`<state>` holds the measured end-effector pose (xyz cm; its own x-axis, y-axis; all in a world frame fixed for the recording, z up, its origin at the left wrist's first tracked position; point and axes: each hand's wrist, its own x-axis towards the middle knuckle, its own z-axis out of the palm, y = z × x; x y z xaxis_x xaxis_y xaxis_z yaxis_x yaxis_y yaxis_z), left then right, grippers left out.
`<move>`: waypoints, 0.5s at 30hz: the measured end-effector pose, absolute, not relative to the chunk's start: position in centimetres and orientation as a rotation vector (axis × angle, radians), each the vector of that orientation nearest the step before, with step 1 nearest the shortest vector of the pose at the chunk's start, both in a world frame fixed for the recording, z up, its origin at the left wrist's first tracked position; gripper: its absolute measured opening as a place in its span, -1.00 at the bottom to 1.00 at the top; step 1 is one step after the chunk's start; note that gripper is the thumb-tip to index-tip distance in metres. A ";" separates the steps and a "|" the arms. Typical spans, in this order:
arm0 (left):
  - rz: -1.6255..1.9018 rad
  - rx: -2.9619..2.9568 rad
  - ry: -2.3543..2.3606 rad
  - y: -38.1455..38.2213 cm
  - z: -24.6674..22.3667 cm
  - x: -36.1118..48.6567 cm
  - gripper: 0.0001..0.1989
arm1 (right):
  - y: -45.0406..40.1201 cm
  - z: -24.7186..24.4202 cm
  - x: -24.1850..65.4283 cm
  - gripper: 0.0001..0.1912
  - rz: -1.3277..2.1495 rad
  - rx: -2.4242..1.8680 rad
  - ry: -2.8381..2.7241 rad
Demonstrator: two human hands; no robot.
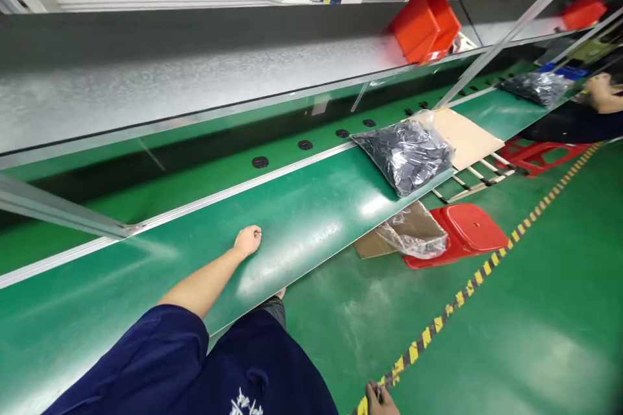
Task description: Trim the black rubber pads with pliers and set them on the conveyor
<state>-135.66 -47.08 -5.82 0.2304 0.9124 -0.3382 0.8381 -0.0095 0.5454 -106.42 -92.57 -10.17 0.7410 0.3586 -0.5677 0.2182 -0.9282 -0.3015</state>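
My left hand (248, 240) is curled into a fist over the green tabletop (302, 214), its forearm reaching across the near edge; nothing shows in it. Low in the view, my right hand (381, 400) hangs over the floor with its fingers pinched together. Something small and dark seems to be between them, too small to name, and the frame cuts off part of this hand. Farther right along the bench lies a clear plastic bag (406, 152) full of dark flat pieces, apart from both hands.
Several black round parts (260, 162) line the green strip behind the tabletop. A red bin (424, 24) stands on the grey shelf (195, 65). Below the bench are an open cardboard box (372, 245) and a red stool (474, 227). At far right, a co-worker's arm (603, 94) shows.
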 end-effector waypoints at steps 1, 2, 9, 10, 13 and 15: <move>0.164 1.841 1.630 -45.3 -6.0 -134.4 -0.79 | -90.5 -9.9 -105.4 -0.58 0.961 -2.694 -0.511; 0.188 1.834 1.650 -43.4 -6.1 -133.1 -0.79 | -88.4 -9.6 -104.3 -0.57 0.966 -2.657 -0.583; 0.444 1.753 1.900 -29.9 -8.1 -125.5 -0.62 | -72.6 -7.3 -96.1 -0.57 0.866 -2.442 -1.060; 0.468 1.733 1.937 -28.4 -8.4 -124.9 -0.58 | -69.8 -6.8 -95.1 -0.59 0.822 -2.392 -1.203; 0.481 1.724 1.956 -24.4 -9.2 -124.1 -0.51 | -59.6 -4.8 -93.4 -0.67 0.656 -2.273 -1.694; 0.430 1.742 1.955 -22.2 -9.6 -124.1 -0.50 | -52.1 -3.5 -92.8 -0.72 0.588 -2.331 -1.929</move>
